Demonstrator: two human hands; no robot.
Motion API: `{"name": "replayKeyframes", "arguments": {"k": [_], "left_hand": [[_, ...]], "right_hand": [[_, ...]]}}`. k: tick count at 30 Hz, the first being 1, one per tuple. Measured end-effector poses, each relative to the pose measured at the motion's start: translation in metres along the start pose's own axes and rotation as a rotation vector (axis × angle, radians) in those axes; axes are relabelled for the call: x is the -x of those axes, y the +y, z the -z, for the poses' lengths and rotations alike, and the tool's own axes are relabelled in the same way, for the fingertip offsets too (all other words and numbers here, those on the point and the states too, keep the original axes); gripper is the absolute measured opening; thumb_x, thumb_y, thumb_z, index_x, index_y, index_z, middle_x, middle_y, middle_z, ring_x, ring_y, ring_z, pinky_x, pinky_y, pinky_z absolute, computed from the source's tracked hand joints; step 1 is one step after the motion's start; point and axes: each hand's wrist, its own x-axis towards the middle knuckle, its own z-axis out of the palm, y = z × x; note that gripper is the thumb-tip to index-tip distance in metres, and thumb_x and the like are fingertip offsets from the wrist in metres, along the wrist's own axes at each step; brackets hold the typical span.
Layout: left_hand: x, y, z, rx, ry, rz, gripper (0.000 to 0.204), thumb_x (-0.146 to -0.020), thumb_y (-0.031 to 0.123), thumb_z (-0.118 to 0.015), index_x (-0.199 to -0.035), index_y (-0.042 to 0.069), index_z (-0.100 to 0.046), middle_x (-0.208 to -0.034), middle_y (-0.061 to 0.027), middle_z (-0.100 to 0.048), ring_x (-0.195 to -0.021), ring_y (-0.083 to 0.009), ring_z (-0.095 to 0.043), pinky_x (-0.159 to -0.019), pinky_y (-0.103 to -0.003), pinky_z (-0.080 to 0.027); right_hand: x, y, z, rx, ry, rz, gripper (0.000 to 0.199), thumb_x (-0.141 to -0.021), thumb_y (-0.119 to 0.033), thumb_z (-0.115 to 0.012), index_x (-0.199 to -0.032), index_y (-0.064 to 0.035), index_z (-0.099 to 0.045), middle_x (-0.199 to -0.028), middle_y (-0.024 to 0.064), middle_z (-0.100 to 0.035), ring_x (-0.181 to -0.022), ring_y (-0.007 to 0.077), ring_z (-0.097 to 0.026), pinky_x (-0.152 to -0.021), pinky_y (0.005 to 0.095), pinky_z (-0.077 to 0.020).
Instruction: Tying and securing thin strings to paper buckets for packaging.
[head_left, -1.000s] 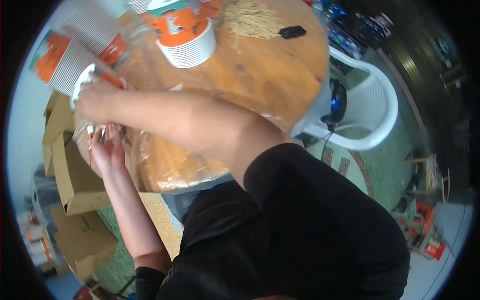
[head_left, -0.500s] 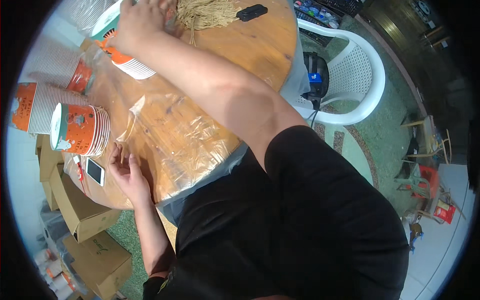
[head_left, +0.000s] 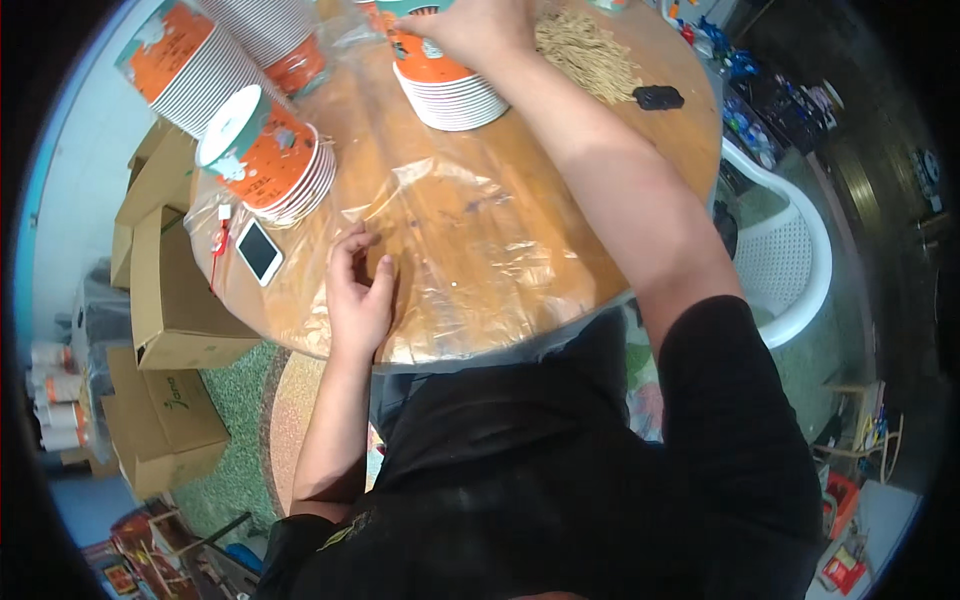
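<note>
At the far side of the round wooden table (head_left: 450, 235), my right arm reaches out to an orange and green paper bucket (head_left: 425, 62). My right hand (head_left: 480, 32) grips this bucket near its upper edge, thumb along the rim and the other fingers mostly hidden. Below it shows a stack of white bucket rims (head_left: 455, 105). My left hand (head_left: 360, 300) lies on the plastic-covered near part of the table, palm up, its fingers loosely curled and apart with nothing in them. Left of it stands a shorter stack of orange buckets (head_left: 262, 155).
Taller bucket stacks (head_left: 185, 70) stand at the far left. A white phone (head_left: 259, 252) and a red cable (head_left: 221, 236) lie near the left edge. Dried straw strands (head_left: 585, 55) and a black object (head_left: 658, 97) lie far right. Cardboard boxes (head_left: 180, 290) and a white chair (head_left: 800, 250) flank the table.
The whole view has swung, so the table and its things appear farther right. My right hand remains at the bucket stack; my left hand stays resting on the table.
</note>
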Motion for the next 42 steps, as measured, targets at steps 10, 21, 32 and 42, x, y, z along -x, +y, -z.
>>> {"name": "replayKeyframes", "arguments": {"k": [10,21,32,42], "left_hand": [[-0.007,0.009,-0.005,-0.077,-0.047,-0.068,0.034,-0.098,0.004,-0.078,-0.129,-0.001,-0.063,-0.149,-0.0217,-0.064,-0.139,-0.0349,-0.064,-0.119,-0.044,-0.052],[0.0,0.025,0.007,-0.04,0.056,-0.25,0.059,-0.1,0.017,-0.082,-0.148,-0.002,-0.053,-0.159,-0.0241,-0.056,-0.149,-0.0376,-0.056,-0.125,-0.048,-0.044],[0.021,0.123,0.031,-0.174,-0.032,-0.348,0.024,-0.095,0.002,-0.083,-0.118,0.0,-0.077,-0.101,-0.0182,-0.076,-0.094,-0.0381,-0.075,-0.091,-0.041,-0.056],[-0.002,0.14,0.039,-0.631,-0.339,-0.636,0.039,-0.085,0.011,-0.089,-0.123,0.01,-0.077,-0.095,-0.0069,-0.075,-0.095,-0.0306,-0.075,-0.099,-0.049,-0.053]], "right_hand": [[-0.038,0.006,0.015,-0.149,0.012,0.098,0.091,-0.071,-0.047,-0.102,-0.133,0.0027,-0.058,-0.128,0.0294,-0.073,-0.122,0.044,-0.072,-0.104,0.0511,-0.0581],[0.054,-0.014,0.08,-1.177,0.033,0.082,0.041,-0.107,-0.029,-0.075,-0.139,-0.0061,-0.062,-0.147,0.0122,-0.064,-0.137,0.0314,-0.062,-0.127,0.0543,-0.0434],[0.226,0.073,0.04,-1.149,-0.517,-0.5,0.035,-0.11,-0.028,-0.078,-0.13,-0.0055,-0.059,-0.132,0.0103,-0.067,-0.123,0.0173,-0.064,-0.107,0.0385,-0.0544],[0.036,0.241,0.019,0.156,-0.322,0.44,0.013,-0.094,-0.003,-0.067,-0.101,-0.0048,-0.079,-0.104,0.0191,-0.074,-0.103,0.04,-0.073,-0.089,0.0516,-0.0581]]}}
